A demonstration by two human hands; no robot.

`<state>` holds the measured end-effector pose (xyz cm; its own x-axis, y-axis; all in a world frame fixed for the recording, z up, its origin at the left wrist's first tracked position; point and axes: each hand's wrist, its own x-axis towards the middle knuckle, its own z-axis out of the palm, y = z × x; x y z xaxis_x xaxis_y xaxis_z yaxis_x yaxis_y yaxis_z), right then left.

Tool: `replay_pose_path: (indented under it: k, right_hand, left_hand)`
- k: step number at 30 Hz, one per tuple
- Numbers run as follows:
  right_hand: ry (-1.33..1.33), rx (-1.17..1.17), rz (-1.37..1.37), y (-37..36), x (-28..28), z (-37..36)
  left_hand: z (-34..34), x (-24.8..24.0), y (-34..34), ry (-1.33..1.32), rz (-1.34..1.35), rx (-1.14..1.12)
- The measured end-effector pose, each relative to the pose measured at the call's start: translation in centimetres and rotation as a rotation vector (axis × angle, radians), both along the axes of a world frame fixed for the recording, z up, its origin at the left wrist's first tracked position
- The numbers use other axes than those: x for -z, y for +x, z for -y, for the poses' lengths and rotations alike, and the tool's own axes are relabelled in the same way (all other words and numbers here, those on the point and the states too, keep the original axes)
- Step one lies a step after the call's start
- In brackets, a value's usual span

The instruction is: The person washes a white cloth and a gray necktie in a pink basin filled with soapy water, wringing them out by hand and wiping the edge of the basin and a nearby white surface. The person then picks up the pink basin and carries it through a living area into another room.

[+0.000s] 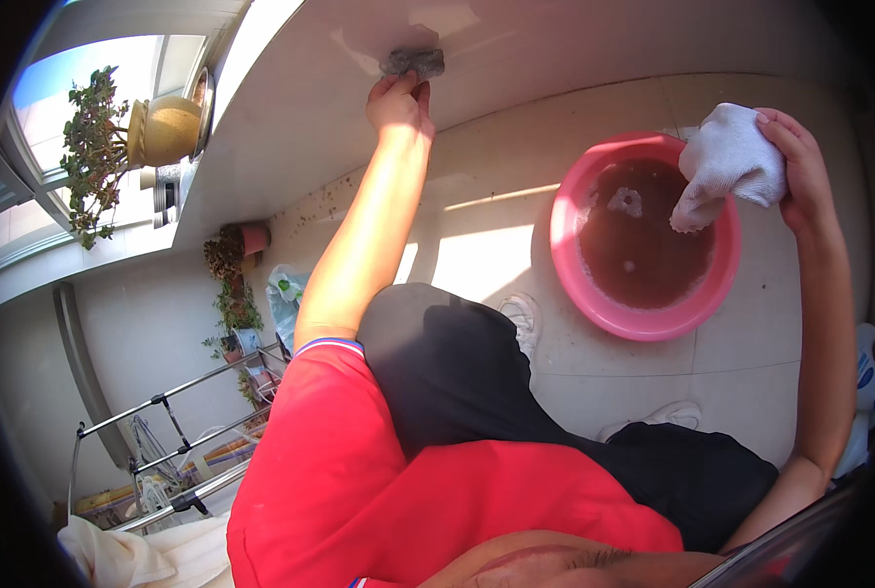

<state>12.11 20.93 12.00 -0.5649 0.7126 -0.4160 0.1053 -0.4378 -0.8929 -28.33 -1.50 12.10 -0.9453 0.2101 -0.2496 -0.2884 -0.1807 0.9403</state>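
Left of the pink basin [567, 235], left hand [398, 100] has a pinched grip on a grey pad [416, 64] against the wall [555, 49]. Over the basin's right rim, right hand [800, 162] grips a bunched white cloth [736, 162].

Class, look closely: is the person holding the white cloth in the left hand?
No: the right hand holds the cloth, while the left hand has a grey pad at the wall.
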Motion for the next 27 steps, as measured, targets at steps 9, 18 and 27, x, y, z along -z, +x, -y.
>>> replay_pose_path:
  k: [9, 18, 27]
  right_hand:
    - [0.016, -0.009, 0.014, 0.6, 0.5, 0.4]
    - [-0.017, -0.027, 0.051, 0.0, 1.5, 1.6]
    - [-0.053, 0.003, 0.012, 0.3, 1.9, 1.0]
  left_hand:
    - [6.3, -1.0, -11.1, 0.188, -0.231, -0.592]
    - [-8.2, 0.4, 5.5, -0.476, -0.654, 0.026]
    - [5.1, -2.7, -11.4, 0.091, -0.307, -0.638]
